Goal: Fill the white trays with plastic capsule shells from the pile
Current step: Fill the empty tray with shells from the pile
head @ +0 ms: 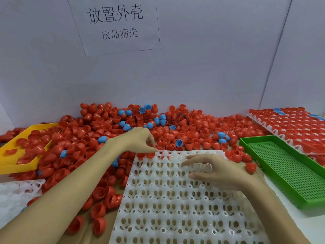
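Left hand pinches a red shell at the white tray corner; right hand hovers, fingers spread. Green tray flanks right.

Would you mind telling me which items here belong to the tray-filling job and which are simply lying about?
Job: white tray, shell pile, filled tray, left hand, right hand.
Lying about: green tray, yellow tray, wall notice.
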{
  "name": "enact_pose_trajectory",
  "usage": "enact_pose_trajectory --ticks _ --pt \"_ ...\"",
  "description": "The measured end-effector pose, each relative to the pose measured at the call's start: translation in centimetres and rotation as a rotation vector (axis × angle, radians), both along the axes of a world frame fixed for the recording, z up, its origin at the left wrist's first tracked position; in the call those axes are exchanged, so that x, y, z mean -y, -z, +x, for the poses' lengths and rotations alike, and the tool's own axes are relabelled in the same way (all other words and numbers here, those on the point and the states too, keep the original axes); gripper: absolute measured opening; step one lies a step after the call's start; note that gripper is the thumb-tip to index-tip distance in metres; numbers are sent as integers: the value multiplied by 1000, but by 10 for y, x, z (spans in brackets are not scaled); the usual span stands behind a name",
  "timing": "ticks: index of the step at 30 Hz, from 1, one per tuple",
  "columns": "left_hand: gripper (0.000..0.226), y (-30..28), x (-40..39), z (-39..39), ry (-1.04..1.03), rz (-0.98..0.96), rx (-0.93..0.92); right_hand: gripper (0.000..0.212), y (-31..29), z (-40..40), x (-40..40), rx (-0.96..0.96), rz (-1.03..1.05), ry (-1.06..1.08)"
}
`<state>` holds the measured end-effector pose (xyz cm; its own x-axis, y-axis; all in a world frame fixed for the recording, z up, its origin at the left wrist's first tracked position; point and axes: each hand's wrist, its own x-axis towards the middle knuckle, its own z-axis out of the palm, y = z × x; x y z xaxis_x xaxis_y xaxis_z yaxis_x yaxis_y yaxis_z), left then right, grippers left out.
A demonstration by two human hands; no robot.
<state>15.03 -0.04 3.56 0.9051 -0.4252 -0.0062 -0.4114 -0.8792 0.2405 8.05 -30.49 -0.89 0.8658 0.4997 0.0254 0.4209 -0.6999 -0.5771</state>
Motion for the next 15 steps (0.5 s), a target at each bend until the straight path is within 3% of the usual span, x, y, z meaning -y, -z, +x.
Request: enact_pose_trajectory --ticks 4,8,15 --pt "17 2 5 -3 -29 28 3 36 -1 -1 -1 -5 4 0" --pt "31 3 6 -9 -46 32 28 36 -2 -2 -1 -10 3 -2" --pt "20 -9 -5 -18 44 -129 160 36 -3 -2 -2 -21 18 -6"
